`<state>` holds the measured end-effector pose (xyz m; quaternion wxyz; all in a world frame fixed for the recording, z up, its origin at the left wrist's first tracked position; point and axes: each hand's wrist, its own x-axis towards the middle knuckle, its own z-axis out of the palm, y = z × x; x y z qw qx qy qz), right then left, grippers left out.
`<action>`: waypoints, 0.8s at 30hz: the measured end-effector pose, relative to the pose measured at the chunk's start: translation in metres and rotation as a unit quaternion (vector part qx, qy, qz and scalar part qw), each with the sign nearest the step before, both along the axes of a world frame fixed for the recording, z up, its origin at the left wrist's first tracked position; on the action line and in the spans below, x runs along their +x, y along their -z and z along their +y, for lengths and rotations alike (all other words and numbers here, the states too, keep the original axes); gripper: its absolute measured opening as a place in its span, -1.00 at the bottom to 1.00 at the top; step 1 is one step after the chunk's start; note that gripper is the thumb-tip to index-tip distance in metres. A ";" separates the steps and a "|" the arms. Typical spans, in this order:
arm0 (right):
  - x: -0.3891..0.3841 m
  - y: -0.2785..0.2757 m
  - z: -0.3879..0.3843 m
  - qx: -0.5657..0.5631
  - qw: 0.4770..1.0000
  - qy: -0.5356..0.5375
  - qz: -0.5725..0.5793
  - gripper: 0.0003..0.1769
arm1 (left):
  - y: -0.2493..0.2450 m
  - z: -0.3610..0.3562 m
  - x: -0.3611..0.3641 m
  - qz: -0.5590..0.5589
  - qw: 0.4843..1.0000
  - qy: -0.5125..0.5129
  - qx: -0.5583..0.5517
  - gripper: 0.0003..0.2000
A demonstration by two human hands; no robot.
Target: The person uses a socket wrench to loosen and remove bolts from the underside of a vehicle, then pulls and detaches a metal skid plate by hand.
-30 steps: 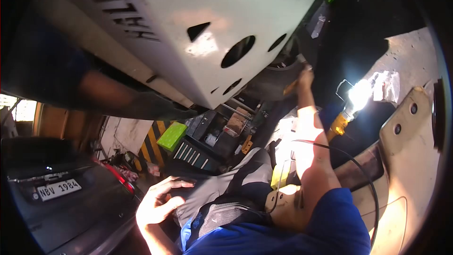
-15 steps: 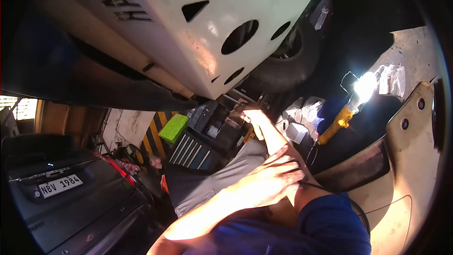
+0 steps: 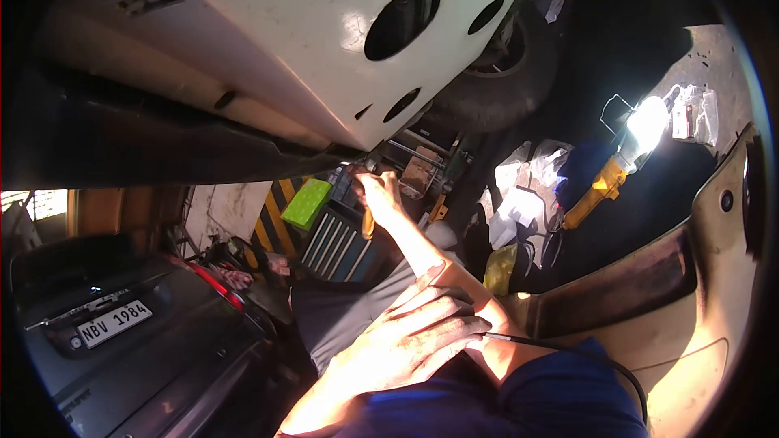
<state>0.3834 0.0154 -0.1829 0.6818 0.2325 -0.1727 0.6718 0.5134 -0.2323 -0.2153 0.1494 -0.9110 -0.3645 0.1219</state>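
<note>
My right hand point(image 3: 380, 192) reaches away, under the corner of the white perforated metal panel point(image 3: 324, 57). It is closed around a tool with a yellow handle point(image 3: 368, 224); the working end is hidden. Nearer to me, my left hand point(image 3: 422, 328) lies across my right forearm with its fingers bent together. A thin black cable point(image 3: 568, 347) runs from its fingertips to the right, past the blue sleeve. Past the right hand stand a bright green box point(image 3: 307, 203) and a drawer cabinet point(image 3: 337, 250).
On the right a yellow work lamp point(image 3: 596, 191) glares beside plastic bags point(image 3: 523, 195). A large beige panel point(image 3: 690, 308) curves along the right edge. A tyre point(image 3: 519, 89) sits behind the white panel. A dark car point(image 3: 138, 341) is parked at the left.
My right hand has moved left, toward the green box, with the yellow-handled tool. My left hand has shifted left and slightly down, and more of the black cable shows. The view has shifted slightly.
</note>
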 end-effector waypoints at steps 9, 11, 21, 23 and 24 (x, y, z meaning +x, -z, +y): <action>-0.012 -0.026 -0.022 -0.014 0.973 -0.167 0.159 -0.79 | -0.020 -0.005 -0.004 -0.018 0.998 -0.054 0.035 -0.72; -0.012 -0.028 -0.025 -0.022 0.964 -0.190 0.183 -0.81 | -0.026 -0.006 -0.010 -0.028 0.996 -0.073 0.044 -0.72; -0.015 -0.035 -0.023 -0.100 0.994 0.007 0.035 -0.78 | -0.066 -0.024 -0.040 -0.075 0.981 -0.148 0.097 -0.68; -0.023 -0.035 -0.020 -0.152 0.973 0.174 -0.017 -0.77 | -0.071 -0.027 -0.046 -0.113 0.971 -0.174 0.115 -0.68; -0.020 -0.035 -0.022 -0.172 0.953 0.250 0.008 -0.77 | -0.074 -0.028 -0.047 -0.112 0.969 -0.183 0.125 -0.68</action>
